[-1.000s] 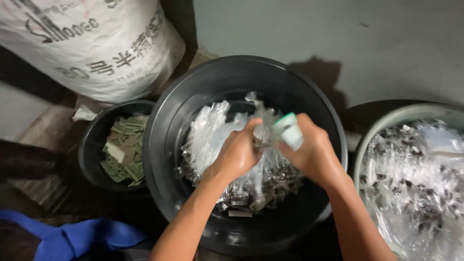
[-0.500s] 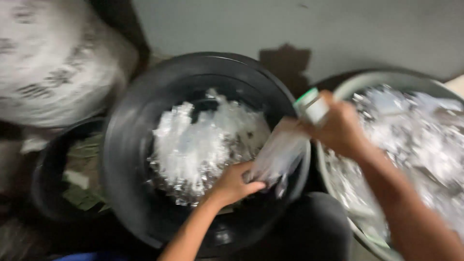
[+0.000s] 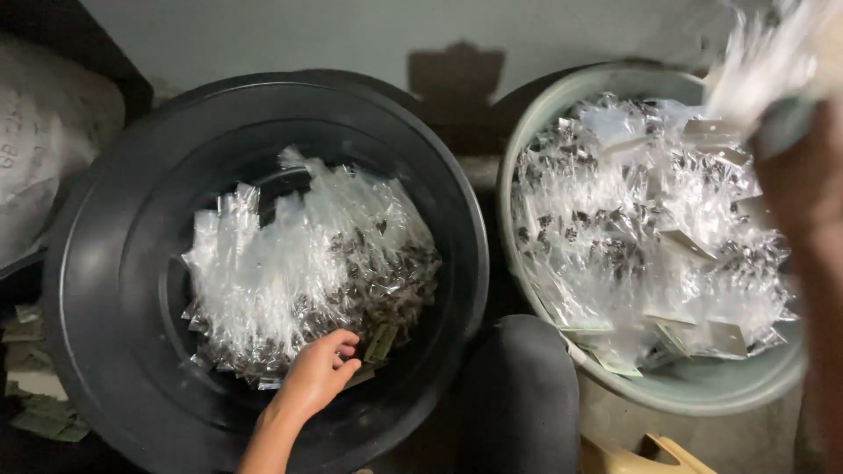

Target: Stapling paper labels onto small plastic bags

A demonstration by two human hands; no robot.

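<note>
A big black tub holds a heap of small clear plastic bags with dark contents. My left hand reaches into it and rests its fingers on the bags at the near edge of the heap. My right hand, blurred at the far right, is raised over a pale green tub and grips a clear bag. That tub is filled with more clear bags and some card labels.
A white printed sack lies at the far left. Green slips lie low at the left edge. A dark rounded shape sits between the two tubs, and a tan object is near the bottom edge.
My right hand carried the clear bag from over the black tub across to the pale green tub. My left hand let go of it and dropped onto the heap in the black tub.
</note>
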